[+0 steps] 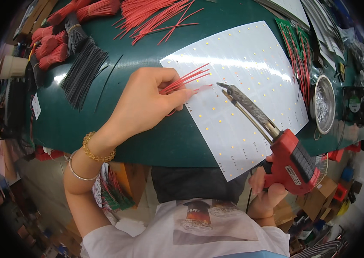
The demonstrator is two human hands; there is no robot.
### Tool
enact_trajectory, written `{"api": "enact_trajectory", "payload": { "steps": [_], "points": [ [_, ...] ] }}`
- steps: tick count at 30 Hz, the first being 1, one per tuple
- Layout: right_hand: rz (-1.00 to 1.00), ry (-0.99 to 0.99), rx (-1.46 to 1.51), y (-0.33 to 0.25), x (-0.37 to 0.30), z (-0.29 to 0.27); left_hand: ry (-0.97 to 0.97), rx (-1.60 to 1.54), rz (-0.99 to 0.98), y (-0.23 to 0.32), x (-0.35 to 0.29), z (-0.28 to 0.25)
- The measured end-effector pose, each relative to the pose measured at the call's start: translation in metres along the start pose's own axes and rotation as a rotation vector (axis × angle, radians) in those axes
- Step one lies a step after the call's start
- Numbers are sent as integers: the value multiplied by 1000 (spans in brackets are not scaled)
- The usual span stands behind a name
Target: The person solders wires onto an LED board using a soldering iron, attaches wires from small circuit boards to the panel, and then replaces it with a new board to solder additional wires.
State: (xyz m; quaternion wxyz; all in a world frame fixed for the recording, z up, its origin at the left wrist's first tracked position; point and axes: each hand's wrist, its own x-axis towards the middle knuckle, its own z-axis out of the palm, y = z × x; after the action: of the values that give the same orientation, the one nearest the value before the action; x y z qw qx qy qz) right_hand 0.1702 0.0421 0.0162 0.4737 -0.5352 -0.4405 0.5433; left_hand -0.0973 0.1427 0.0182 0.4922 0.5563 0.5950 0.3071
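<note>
My left hand [145, 99] is closed around a small bunch of red wires [190, 77], whose ends fan out past the fingertips over a white circuit board panel [233, 124]. The panel lies flat at a slant and is dotted with small yellow chips and rows of tiny pads. My right hand [270, 193] grips the handle of a red soldering gun [291, 165], partly hidden behind its body. The gun's dark iron tip, with a thin feed tube beside it, points up and left. It ends just right of the red wire ends, over the panel.
Loose red wires [152, 17] and black wires [83, 73] lie on the green table [169, 142], with tied bundles at the far left. Right of the panel are green boards with red wires [296, 51] and a round metal bowl [324, 105]. Cardboard boxes [319, 195] stand below.
</note>
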Motion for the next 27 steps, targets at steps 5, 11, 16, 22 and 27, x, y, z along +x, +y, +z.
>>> {"api": "enact_trajectory", "payload": {
  "steps": [5, 11, 16, 22, 27],
  "points": [
    [0, -1, 30, 2, 2, 1, -45, -58, -136, 9, 1, -4],
    [-1, -44, -86, 8, 2, -9, -47, -63, -144, 9, 0, -4],
    [-92, -13, 5, 8, 2, -1, -39, -64, -120, 7, 0, -3],
    [-113, -46, 67, 5, 4, -10, -46, -27, -141, 12, -1, -5],
    [-139, -42, 110, 6, 3, -18, 86, 516, 224, 26, -8, -29]
  ]
}}
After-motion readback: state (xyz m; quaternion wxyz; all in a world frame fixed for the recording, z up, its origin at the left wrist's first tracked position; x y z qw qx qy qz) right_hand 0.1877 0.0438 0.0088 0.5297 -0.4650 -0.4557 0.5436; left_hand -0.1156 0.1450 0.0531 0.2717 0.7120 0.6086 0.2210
